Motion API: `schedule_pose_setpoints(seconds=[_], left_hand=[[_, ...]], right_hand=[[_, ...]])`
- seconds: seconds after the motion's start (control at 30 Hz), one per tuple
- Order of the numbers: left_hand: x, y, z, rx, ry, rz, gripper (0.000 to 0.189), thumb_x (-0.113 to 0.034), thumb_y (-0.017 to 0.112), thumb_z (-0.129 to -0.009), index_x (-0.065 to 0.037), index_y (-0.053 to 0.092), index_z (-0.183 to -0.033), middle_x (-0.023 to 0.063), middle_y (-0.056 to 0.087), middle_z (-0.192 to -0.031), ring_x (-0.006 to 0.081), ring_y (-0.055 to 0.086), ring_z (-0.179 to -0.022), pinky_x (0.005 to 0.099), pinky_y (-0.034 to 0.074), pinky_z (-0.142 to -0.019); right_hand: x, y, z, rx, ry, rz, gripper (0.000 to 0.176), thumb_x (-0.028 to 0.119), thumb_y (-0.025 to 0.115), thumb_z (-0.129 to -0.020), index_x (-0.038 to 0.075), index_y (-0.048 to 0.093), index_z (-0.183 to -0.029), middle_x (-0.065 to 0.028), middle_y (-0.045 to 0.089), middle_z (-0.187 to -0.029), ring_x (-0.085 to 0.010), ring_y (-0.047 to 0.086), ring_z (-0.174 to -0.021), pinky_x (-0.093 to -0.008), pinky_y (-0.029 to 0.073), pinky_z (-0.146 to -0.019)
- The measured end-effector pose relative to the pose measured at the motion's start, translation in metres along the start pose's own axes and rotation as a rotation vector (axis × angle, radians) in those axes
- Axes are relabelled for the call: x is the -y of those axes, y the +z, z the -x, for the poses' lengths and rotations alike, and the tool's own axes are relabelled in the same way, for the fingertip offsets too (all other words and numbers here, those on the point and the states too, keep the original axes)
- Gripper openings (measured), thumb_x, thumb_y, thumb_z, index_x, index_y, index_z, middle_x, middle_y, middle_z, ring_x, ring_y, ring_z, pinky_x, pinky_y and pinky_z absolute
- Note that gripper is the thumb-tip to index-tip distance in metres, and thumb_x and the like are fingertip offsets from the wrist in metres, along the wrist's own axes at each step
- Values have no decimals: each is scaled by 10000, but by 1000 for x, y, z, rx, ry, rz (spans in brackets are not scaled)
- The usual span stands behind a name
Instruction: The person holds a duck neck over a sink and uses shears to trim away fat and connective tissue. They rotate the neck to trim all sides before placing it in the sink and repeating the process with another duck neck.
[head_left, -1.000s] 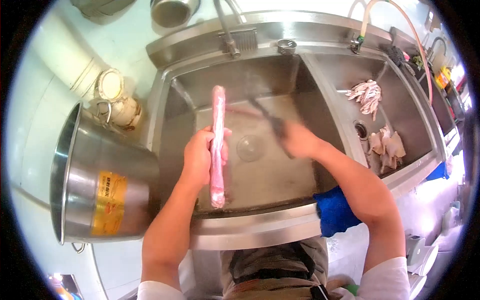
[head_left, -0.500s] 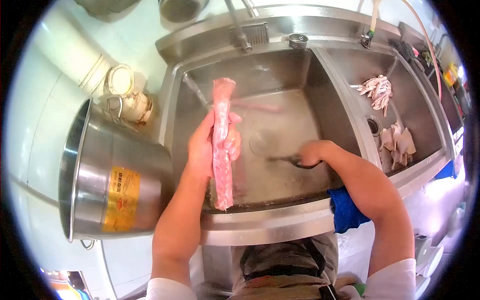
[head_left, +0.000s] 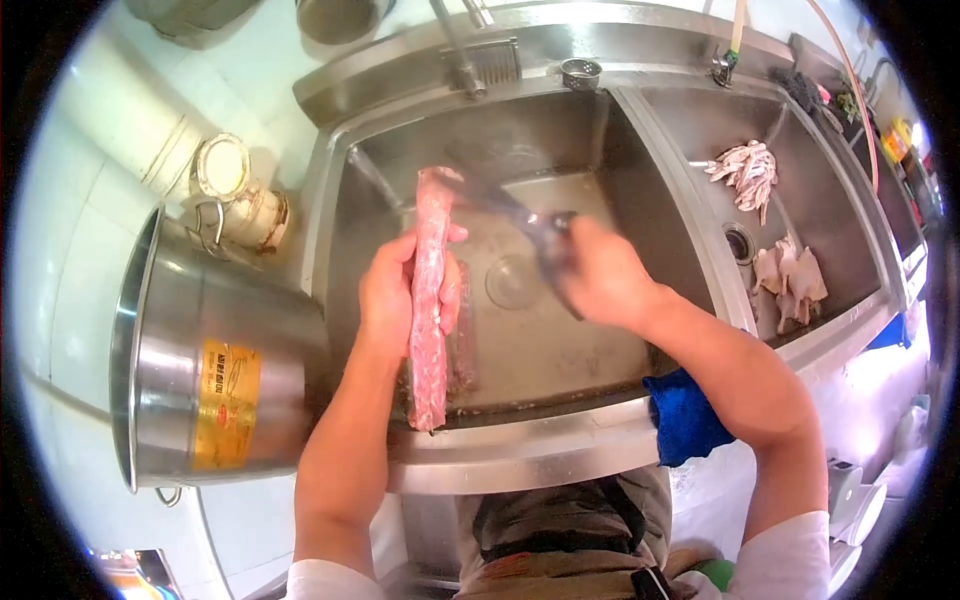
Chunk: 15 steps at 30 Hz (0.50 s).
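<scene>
My left hand [head_left: 385, 295] is wrapped round a long pink strip of raw meat [head_left: 430, 300], held lengthwise over the left sink basin [head_left: 530, 370]. Dark scissors [head_left: 540, 235] are in my right hand [head_left: 610, 275], blurred by motion. Their blades reach up and left, the tips overlapping the upper end of the meat in this view. Behind my left fingers, another reddish strip [head_left: 463, 345] shows low in the basin, partly hidden.
In the right basin lie a pale bundle of meat pieces [head_left: 750, 175] and several flat pale pieces [head_left: 788, 280] near the drain [head_left: 738, 243]. A large steel pot [head_left: 270, 380] stands left. A blue cloth [head_left: 690, 420] hangs over the front edge. A faucet [head_left: 465, 70] overhangs the back.
My right hand has risen from low in the basin, bringing the scissors up and left to the meat's upper end. The left hand still holds the strip, slightly lower.
</scene>
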<state>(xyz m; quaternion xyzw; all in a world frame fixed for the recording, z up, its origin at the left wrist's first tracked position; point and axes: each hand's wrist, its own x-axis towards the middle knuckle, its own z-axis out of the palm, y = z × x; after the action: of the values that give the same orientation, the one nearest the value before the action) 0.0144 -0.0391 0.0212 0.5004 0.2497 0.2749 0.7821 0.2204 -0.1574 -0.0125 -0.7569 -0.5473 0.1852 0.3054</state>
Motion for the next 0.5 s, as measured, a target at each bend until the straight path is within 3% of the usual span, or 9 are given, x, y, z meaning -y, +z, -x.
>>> schedule_pose_setpoints(seconds=[0.17, 0.27, 0.37, 0.5], left_hand=[[-5, 10, 6, -37, 1, -80, 447, -321, 297, -932, 15, 555, -1075, 77, 459, -536, 195, 417, -371, 311, 363, -349], [-6, 8, 6, -36, -7, -86, 451, -323, 294, -932, 20, 554, -1066, 77, 458, -535, 193, 411, -372, 309, 359, -346], [-6, 6, 5, -54, -20, -101, 446, -324, 299, -929, 22, 555, -1048, 77, 449, -522, 191, 398, -367, 312, 354, -339], [-6, -1, 4, 15, -64, 3, 435, -330, 315, -921, 20, 561, -1002, 77, 418, -480, 199, 378, -349, 324, 345, -328]], right_hand=[[0, 1, -2, -18, -23, 88, 284, 130, 629, -768, -37, 518, -969, -264, 617, -932, -428, 613, -857, -469, 487, -774], [-3, 3, -2, -44, -53, 51, 203, 120, 629, -757, -24, 554, -880, -257, 635, -865, -446, 613, -814, -475, 499, -725], [-29, 12, -12, 39, -205, 79, 195, 151, 656, -767, -21, 574, -813, -216, 632, -740, -406, 635, -713, -450, 507, -646], [-3, -14, -4, 361, 72, -460, 206, 160, 671, -796, -23, 577, -795, -135, 606, -662, -272, 613, -618, -388, 495, -586]])
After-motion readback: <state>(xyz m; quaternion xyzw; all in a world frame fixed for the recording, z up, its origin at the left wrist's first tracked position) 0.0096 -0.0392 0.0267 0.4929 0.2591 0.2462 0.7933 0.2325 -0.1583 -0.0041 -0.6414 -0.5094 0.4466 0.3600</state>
